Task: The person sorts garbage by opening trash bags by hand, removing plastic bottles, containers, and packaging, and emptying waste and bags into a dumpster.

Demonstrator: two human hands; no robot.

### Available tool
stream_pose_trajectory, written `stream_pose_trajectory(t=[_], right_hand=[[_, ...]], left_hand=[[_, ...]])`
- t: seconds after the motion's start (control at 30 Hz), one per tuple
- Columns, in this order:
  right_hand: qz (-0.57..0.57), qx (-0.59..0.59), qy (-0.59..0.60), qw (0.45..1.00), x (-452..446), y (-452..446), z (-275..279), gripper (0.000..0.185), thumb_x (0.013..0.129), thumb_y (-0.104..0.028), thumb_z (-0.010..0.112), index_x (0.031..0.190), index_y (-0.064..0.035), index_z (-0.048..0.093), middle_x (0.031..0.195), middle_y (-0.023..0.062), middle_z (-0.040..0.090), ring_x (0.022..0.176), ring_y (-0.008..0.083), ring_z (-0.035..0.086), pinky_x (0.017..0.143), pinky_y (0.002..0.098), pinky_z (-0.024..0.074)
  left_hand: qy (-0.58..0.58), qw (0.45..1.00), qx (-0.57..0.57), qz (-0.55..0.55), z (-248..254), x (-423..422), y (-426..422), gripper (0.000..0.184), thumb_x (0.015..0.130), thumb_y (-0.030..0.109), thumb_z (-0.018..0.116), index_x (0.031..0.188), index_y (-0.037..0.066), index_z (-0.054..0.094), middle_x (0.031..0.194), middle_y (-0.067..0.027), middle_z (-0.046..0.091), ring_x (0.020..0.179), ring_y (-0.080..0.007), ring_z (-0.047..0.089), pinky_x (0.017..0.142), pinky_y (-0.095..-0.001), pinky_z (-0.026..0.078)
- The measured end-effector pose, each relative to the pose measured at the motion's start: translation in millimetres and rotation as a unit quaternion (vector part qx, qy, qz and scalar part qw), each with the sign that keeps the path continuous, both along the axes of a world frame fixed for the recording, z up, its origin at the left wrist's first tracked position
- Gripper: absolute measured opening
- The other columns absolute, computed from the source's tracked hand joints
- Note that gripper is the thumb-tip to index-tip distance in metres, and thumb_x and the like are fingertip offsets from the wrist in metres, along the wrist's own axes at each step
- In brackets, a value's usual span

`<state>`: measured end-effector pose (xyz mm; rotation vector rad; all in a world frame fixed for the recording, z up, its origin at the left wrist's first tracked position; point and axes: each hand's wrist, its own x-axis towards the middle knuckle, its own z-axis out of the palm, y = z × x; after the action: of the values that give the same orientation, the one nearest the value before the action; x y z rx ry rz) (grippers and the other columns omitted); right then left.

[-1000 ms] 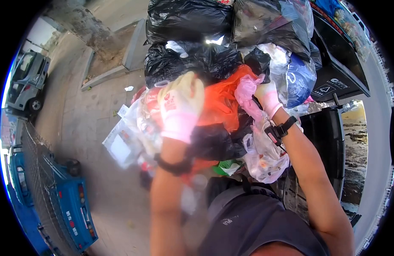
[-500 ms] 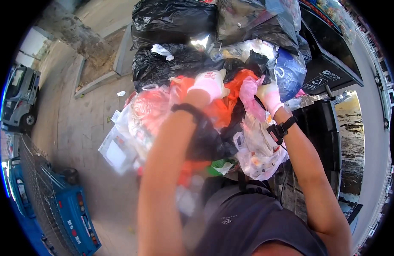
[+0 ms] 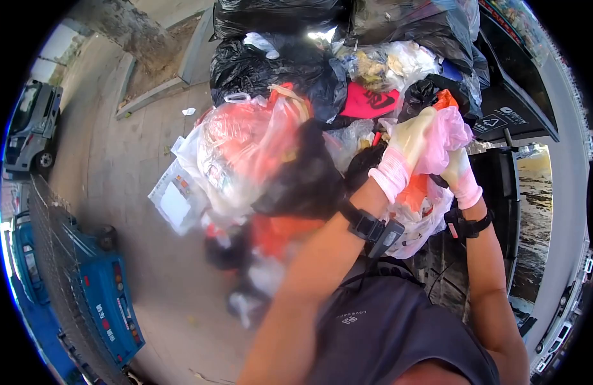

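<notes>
My left hand (image 3: 404,154), in a white and pink glove, is closed on the gathered top of a pink plastic bag (image 3: 445,138). My right hand (image 3: 462,181), gloved alike, grips the same bag from the right, its fingers partly hidden behind the plastic. Below the hands hangs a clear bag of refuse (image 3: 431,221), with an orange plastic bag (image 3: 413,194) showing against it. A dark plastic bag (image 3: 306,176) sits beside my left forearm, next to a large clear bag with red contents (image 3: 245,141). Blurred red plastic (image 3: 277,234) shows lower down.
Stuffed black bags (image 3: 277,77) are piled ahead, with a bright pink bag (image 3: 370,102) among them. A dark wheeled bin (image 3: 502,106) stands at right. Paved ground (image 3: 110,192) lies left, where a blue truck (image 3: 110,308) and a grey vehicle (image 3: 33,131) are parked.
My left hand has moved right, from the orange plastic to the pink bag beside my right hand. My right hand has shifted right and slightly down. The bright pink bag is now uncovered.
</notes>
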<state>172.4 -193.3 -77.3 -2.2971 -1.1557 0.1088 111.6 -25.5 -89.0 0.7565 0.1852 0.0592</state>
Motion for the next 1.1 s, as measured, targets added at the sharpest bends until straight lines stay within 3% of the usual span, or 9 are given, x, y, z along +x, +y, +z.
stream_pose_trajectory(t=[0.2, 0.33, 0.47, 0.6, 0.73, 0.77, 0.97, 1.03, 1.1], right_hand=[[-0.126, 0.159, 0.033, 0.979, -0.5, -27.6, -34.7, 0.034, 0.097, -0.011, 0.071, 0.129, -0.0077, 0.062, 0.123, 0.0092, 0.065, 0.115, 0.0236, 0.062, 0.097, 0.0353, 0.0503], [-0.133, 0.234, 0.098, 0.958, 2.6, -37.4, -37.1, 0.018, 0.095, -0.02, 0.074, 0.1, -0.0103, 0.06, 0.099, 0.0003, 0.061, 0.1, 0.016, 0.059, 0.087, 0.0328, 0.0491], [-0.124, 0.366, 0.322, 0.864, -3.8, -29.6, -1.7, 0.026, 0.102, -0.034, 0.066, 0.111, -0.0095, 0.061, 0.104, 0.001, 0.063, 0.096, 0.0169, 0.061, 0.087, 0.0334, 0.0529], [-0.186, 0.445, 0.321, 0.815, 23.4, -52.4, -1.3, 0.03, 0.101, -0.025, 0.069, 0.122, -0.0049, 0.065, 0.109, 0.0048, 0.068, 0.092, 0.0225, 0.066, 0.079, 0.0357, 0.0571], [-0.215, 0.09, 0.012, 0.972, 103.7, -197.0, -82.3, 0.04, 0.111, -0.012, 0.051, 0.15, -0.0044, 0.049, 0.141, 0.0075, 0.063, 0.123, 0.02, 0.061, 0.107, 0.0346, 0.0511], [-0.2, 0.176, 0.074, 0.961, 87.6, -191.6, -76.9, 0.039, 0.111, -0.012, 0.051, 0.149, -0.0042, 0.049, 0.14, 0.0077, 0.063, 0.122, 0.0198, 0.061, 0.107, 0.0344, 0.0514], [-0.151, 0.265, 0.13, 0.943, -2.3, -128.6, -25.2, 0.036, 0.108, -0.011, 0.057, 0.142, -0.0027, 0.051, 0.134, 0.0092, 0.063, 0.116, 0.0202, 0.062, 0.101, 0.0347, 0.052], [-0.192, 0.456, 0.372, 0.785, -30.6, -90.3, 6.0, 0.032, 0.11, -0.029, 0.059, 0.132, -0.0057, 0.055, 0.126, 0.0096, 0.064, 0.112, 0.0204, 0.06, 0.1, 0.0355, 0.0476], [-0.181, 0.411, 0.29, 0.845, -21.6, -97.9, -1.4, 0.038, 0.113, -0.037, 0.051, 0.135, -0.006, 0.055, 0.133, 0.0072, 0.064, 0.117, 0.0191, 0.059, 0.102, 0.0348, 0.0472]], left_hand=[[0.025, 0.97, 0.243, -0.011, 40.5, -28.6, -21.8, 0.052, 0.103, 0.051, 0.066, 0.096, -0.001, 0.071, 0.082, -0.0101, 0.069, 0.081, -0.013, 0.063, 0.074, -0.0328, 0.052], [-0.042, 0.935, 0.345, 0.074, 35.6, -33.7, -46.1, 0.042, 0.098, 0.034, 0.066, 0.114, -0.004, 0.064, 0.108, -0.0225, 0.069, 0.1, -0.0403, 0.067, 0.088, -0.0479, 0.052], [-0.142, 0.875, 0.443, 0.137, 52.4, -56.5, -49.7, 0.042, 0.091, 0.018, 0.065, 0.126, -0.003, 0.056, 0.109, -0.0255, 0.06, 0.104, -0.0469, 0.059, 0.092, -0.0482, 0.05], [-0.075, 0.764, 0.601, 0.224, 43.4, -104.6, -14.2, 0.052, 0.092, 0.026, 0.072, 0.135, -0.001, 0.06, 0.137, -0.0284, 0.061, 0.122, -0.0469, 0.06, 0.104, -0.0508, 0.049], [0.084, 0.577, 0.778, 0.235, 13.2, -145.6, 57.7, 0.059, 0.09, 0.034, 0.076, 0.137, 0.003, 0.063, 0.144, -0.0245, 0.06, 0.133, -0.0444, 0.056, 0.113, -0.0558, 0.041], [0.109, 0.555, 0.798, 0.208, 5.5, -157.7, 66.0, 0.058, 0.089, 0.034, 0.077, 0.137, 0.005, 0.064, 0.145, -0.0223, 0.06, 0.135, -0.0433, 0.055, 0.115, -0.0566, 0.039], [0.062, 0.515, 0.84, 0.158, -25.2, -211.8, 92.0, 0.018, 0.083, 0.012, 0.075, 0.102, 0.013, 0.077, 0.118, -0.0037, 0.072, 0.106, -0.0282, 0.068, 0.107, -0.0474, 0.046], [0.052, 0.518, 0.831, 0.194, -32.8, -220.3, 87.8, 0.019, 0.08, 0.008, 0.075, 0.098, 0.013, 0.077, 0.113, -0.0031, 0.072, 0.103, -0.0278, 0.068, 0.103, -0.0463, 0.048], [0.06, 0.523, 0.825, 0.206, -37.8, -226.8, 85.5, 0.018, 0.08, 0.007, 0.075, 0.097, 0.012, 0.076, 0.113, -0.0031, 0.072, 0.103, -0.0279, 0.068, 0.102, -0.0457, 0.048]])
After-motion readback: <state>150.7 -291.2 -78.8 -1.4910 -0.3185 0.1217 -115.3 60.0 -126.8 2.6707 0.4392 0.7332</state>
